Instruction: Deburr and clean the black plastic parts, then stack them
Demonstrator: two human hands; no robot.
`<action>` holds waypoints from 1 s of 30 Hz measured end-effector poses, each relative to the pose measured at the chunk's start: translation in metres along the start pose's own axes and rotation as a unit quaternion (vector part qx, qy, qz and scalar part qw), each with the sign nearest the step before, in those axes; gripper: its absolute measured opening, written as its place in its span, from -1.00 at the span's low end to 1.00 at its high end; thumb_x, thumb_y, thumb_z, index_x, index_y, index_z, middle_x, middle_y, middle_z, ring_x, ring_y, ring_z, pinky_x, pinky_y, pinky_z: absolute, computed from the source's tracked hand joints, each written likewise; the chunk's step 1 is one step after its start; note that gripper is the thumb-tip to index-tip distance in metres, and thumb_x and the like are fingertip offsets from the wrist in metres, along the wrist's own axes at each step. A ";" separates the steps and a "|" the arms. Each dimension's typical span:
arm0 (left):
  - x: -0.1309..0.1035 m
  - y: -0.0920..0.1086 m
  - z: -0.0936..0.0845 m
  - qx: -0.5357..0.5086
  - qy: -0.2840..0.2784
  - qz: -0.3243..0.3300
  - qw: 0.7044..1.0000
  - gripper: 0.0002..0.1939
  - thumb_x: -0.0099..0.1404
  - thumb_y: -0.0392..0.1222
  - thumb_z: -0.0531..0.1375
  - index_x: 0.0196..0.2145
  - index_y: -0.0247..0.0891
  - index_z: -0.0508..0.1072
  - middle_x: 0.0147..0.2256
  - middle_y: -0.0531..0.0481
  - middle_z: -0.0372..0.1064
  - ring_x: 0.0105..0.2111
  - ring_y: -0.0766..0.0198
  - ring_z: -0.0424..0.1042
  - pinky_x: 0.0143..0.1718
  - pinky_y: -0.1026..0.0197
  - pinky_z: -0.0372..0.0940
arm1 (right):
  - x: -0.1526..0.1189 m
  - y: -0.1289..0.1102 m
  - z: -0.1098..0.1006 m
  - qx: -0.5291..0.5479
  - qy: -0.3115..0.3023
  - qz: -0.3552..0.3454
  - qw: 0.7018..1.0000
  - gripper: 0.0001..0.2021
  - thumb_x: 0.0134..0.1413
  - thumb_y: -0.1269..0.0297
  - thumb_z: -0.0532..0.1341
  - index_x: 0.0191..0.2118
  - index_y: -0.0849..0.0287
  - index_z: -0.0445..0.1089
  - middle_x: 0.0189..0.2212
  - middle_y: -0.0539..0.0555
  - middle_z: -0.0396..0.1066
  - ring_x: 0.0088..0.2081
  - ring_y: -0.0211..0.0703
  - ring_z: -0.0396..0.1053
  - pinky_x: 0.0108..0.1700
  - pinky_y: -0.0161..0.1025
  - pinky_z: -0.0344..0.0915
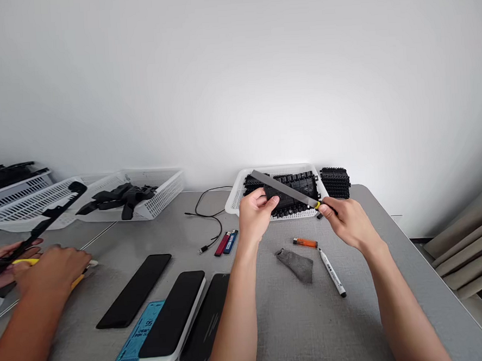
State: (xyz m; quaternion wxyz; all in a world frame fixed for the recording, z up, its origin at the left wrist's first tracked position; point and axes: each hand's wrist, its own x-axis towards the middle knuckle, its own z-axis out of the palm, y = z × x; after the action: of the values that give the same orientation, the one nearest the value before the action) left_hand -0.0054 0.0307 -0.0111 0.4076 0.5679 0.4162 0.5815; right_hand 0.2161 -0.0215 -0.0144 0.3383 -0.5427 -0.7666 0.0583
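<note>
Grey tabletop (pixel 307 329) is filling the lower frame; pale wall (pixel 235 83) is rising behind. Item, right of centre: black ridged part (pixel 302 186), which my left hand (pixel 254 215) is grasping between thumb and fingers, before a white basket (pixel 232 198) holding similar pieces. Item, same place: flat file (pixel 280 184), whose handle my right hand (pixel 349 220) is clenching; its blade is crossing the part, contact unclear. Below, lying near one another: orange lighter (pixel 305 242), grey cloth (pixel 297 265), white marker (pixel 332 273). Lower left: three dark-faced slabs (pixel 173 315) are resting side by side. Far left: another person's hand (pixel 54 268) is working beside a long black piece (pixel 43 228).
</note>
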 end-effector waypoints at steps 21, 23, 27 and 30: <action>-0.001 0.001 -0.003 0.008 0.008 -0.015 1.000 -0.82 0.02 -0.18 0.32 -0.39 -0.33 0.54 -0.53 0.00 0.51 -0.56 0.32 0.35 -0.51 0.33 0.13 | 0.001 0.005 0.005 -0.018 0.020 -0.020 0.999 -0.58 0.37 -0.02 -0.04 -0.48 0.10 0.01 -0.65 -0.06 0.06 -0.60 -0.24 -0.07 -0.46 -0.24 -0.19; -0.002 0.003 -0.003 0.006 0.011 -0.019 1.000 -0.80 0.01 -0.17 0.32 -0.39 -0.33 0.55 -0.55 0.00 0.50 -0.56 0.31 0.36 -0.51 0.32 0.14 | 0.002 0.006 0.005 -0.020 0.022 -0.019 0.999 -0.58 0.37 -0.02 -0.04 -0.48 0.10 0.01 -0.66 -0.06 0.05 -0.61 -0.24 -0.08 -0.46 -0.24 -0.19; -0.003 0.005 -0.004 -0.010 0.010 -0.034 0.999 -0.76 0.00 -0.15 0.33 -0.35 -0.33 0.56 -0.58 0.03 0.48 -0.54 0.28 0.38 -0.46 0.30 0.20 | 0.002 0.016 0.000 -0.008 0.038 0.002 0.999 -0.56 0.37 -0.03 -0.05 -0.50 0.10 0.00 -0.68 -0.07 0.01 -0.62 -0.24 -0.11 -0.48 -0.26 -0.17; -0.002 0.003 -0.005 -0.003 0.008 -0.038 0.999 -0.77 0.00 -0.15 0.33 -0.37 -0.32 0.54 -0.60 0.05 0.46 -0.56 0.29 0.37 -0.45 0.29 0.19 | 0.000 0.015 0.000 -0.009 0.041 0.006 0.999 -0.56 0.37 -0.04 -0.05 -0.50 0.10 0.01 -0.68 -0.07 0.03 -0.62 -0.24 -0.09 -0.48 -0.26 -0.18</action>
State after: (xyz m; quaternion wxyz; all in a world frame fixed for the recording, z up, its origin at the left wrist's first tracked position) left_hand -0.0103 0.0275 -0.0088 0.4277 0.5462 0.4389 0.5711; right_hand 0.2277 -0.0155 -0.0214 0.3637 -0.5525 -0.7493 0.0314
